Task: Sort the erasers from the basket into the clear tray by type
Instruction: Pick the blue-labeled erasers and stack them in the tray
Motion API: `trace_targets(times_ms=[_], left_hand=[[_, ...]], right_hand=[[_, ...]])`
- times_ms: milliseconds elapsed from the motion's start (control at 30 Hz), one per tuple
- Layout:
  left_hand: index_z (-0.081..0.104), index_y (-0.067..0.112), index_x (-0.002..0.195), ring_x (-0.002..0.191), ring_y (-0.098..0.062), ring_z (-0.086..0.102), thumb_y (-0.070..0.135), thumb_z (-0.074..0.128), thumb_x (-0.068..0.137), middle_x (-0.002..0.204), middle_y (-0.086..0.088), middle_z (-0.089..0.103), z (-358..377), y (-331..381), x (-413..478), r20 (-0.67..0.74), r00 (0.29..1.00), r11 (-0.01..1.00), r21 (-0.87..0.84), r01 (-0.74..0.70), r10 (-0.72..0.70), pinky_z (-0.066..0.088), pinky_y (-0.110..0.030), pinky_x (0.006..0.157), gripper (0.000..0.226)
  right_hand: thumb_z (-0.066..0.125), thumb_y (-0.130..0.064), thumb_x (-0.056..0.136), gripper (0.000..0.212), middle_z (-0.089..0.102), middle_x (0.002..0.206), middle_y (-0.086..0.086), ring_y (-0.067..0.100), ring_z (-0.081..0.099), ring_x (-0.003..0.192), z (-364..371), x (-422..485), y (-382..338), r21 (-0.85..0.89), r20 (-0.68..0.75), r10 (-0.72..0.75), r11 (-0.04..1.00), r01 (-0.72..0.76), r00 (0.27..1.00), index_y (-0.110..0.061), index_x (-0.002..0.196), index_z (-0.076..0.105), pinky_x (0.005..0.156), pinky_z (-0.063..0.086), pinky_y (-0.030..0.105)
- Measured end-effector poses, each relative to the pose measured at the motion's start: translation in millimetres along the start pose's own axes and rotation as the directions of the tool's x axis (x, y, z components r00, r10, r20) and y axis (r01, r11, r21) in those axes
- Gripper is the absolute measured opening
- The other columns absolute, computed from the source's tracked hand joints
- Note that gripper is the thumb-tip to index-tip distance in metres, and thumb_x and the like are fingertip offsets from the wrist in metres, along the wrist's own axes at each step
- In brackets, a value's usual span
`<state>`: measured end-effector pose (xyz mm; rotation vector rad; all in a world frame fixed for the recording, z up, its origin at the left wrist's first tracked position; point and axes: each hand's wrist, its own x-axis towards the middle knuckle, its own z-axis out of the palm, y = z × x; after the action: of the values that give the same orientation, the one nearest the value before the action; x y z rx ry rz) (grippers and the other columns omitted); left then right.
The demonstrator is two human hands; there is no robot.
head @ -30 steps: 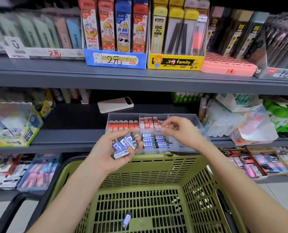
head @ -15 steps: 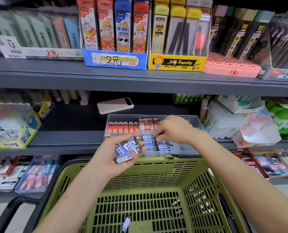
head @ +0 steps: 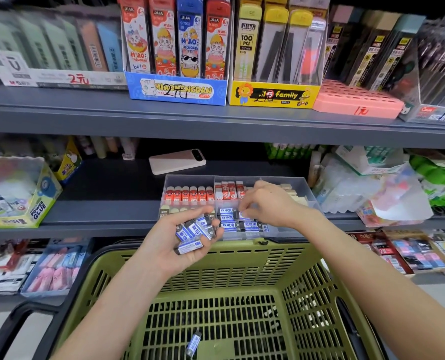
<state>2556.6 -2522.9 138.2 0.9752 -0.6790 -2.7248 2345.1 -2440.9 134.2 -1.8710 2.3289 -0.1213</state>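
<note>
1. Basket (head: 107, 266): the green grid floor is almost bare. One stray eraser (head: 193, 342) lies near the floor's near edge. I judge the sorting to be close to done.
2. Left hand (head: 164, 245) is over the basket's far rim, palm up. Its fingers curl round a handful (head: 193, 233) of blue-sleeved erasers, at least four showing. It likely serves as a ready stock beside the tray, so the other hand makes short trips.
3. Right hand (head: 266, 203): its fingers bend down into the tray's front-middle compartment. The tips pinch what looks like one blue eraser (head: 243, 215), set among its own kind.
4. Tray (head: 288, 181) sits at the shelf's front edge, just behind the basket rim.
   - Front-middle: blue row (head: 227, 225), five labels counted; more may be hidden.
   - Front-left: pale erasers (head: 176, 210), partly behind the left hand, uncounted.
   - Back-left: six red erasers (head: 189, 194), on end.
   - Back-middle: about four red-and-white (head: 229, 190).
   - Back-right: beige ones (head: 295, 197), mostly hidden, uncounted.
5. Phone (head: 177, 161): one, lying flat on the shelf behind the tray.
</note>
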Motion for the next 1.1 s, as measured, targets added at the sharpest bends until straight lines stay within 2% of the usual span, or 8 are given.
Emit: trace_targets(times_ms=[233,433,567,700,833,900,1000,1100], left_hand=[[0.076,0.002,0.088,0.074,-0.033,0.067,0.011,0.067,0.067,0.086,-0.020,0.067,0,0,0,-0.010,1.000,1.000,0.003,-0.009,0.009,0.048,-0.023,0.039,0.024],[0.076,0.003,0.087,0.071,-0.033,0.067,0.011,0.066,0.068,0.082,-0.018,0.067,0,1,-2,-0.004,1.000,1.000,-0.003,-0.008,0.008,0.047,-0.021,0.040,0.022],[0.076,0.002,0.084,0.071,-0.033,0.067,0.012,0.065,0.072,0.082,-0.018,0.067,4,2,-1,-0.015,1.000,1.000,-0.010,-0.014,0.014,0.047,-0.021,0.039,0.019],[0.076,0.002,0.085,0.074,-0.034,0.068,0.015,0.065,0.074,0.083,-0.018,0.068,7,2,0,-0.012,1.000,1.000,-0.015,-0.016,0.016,0.048,-0.021,0.040,0.020],[0.076,0.003,0.086,0.074,-0.034,0.069,0.018,0.065,0.071,0.084,-0.018,0.069,10,-1,0,-0.007,0.999,0.999,0.013,-0.032,0.032,0.047,-0.022,0.038,0.024],[0.076,0.004,0.086,0.075,-0.034,0.069,0.021,0.066,0.071,0.083,-0.018,0.070,10,-3,0,-0.014,0.999,0.998,0.030,-0.049,0.049,0.047,-0.023,0.037,0.025],[0.077,0.006,0.082,0.068,-0.031,0.070,0.024,0.067,0.071,0.081,-0.017,0.071,13,-7,1,-0.042,0.994,0.994,0.057,-0.094,0.097,0.048,-0.023,0.039,0.024],[0.078,0.010,0.071,0.056,-0.021,0.067,0.028,0.070,0.069,0.076,-0.013,0.072,18,-14,3,-0.060,0.986,0.983,0.104,-0.150,0.156,0.050,-0.024,0.042,0.020]], right_hand=[[0.058,-0.029,0.089,0.012,0.043,0.070,-0.023,0.010,0.043,0.086,1,-6,-1,0.088,-0.071,0.012,0.996,-0.006,0.997,-0.024,0.094,0.068,0.069,0.023,0.024],[0.057,-0.027,0.090,0.014,0.065,0.085,-0.010,0.012,0.046,0.089,-7,-9,9,0.045,-0.159,0.079,0.996,-0.073,0.984,-0.022,0.093,0.070,0.078,0.025,0.024],[0.058,-0.032,0.089,0.015,0.042,0.065,-0.019,0.014,0.045,0.091,5,-11,5,0.017,-0.170,0.095,0.995,-0.094,0.981,-0.024,0.090,0.071,0.072,0.017,0.027],[0.052,-0.035,0.092,0.021,0.068,0.091,-0.012,0.017,0.046,0.096,23,-14,4,-0.064,-0.219,0.061,0.995,-0.076,0.974,-0.030,0.092,0.073,0.079,0.024,0.029],[0.051,-0.039,0.093,0.024,0.065,0.098,-0.009,0.021,0.045,0.095,19,-22,-1,-0.161,-0.277,-0.006,0.986,-0.040,0.961,-0.031,0.097,0.073,0.079,0.025,0.033],[0.056,-0.041,0.090,0.024,0.065,0.091,-0.005,0.022,0.048,0.089,10,-30,-15,-0.027,-0.416,0.029,0.999,-0.044,0.909,-0.027,0.096,0.075,0.076,0.030,0.035],[0.057,-0.050,0.082,0.030,0.063,0.080,-0.011,0.016,0.048,0.082,-4,-46,-53,0.380,-0.509,0.129,0.921,0.087,0.851,-0.027,0.091,0.075,0.075,0.036,0.030],[0.066,-0.045,0.079,0.028,0.061,0.080,-0.007,0.016,0.047,0.084,-8,-52,-82,0.356,-0.439,0.089,0.931,0.082,0.894,-0.029,0.102,0.072,0.078,0.037,0.033]])
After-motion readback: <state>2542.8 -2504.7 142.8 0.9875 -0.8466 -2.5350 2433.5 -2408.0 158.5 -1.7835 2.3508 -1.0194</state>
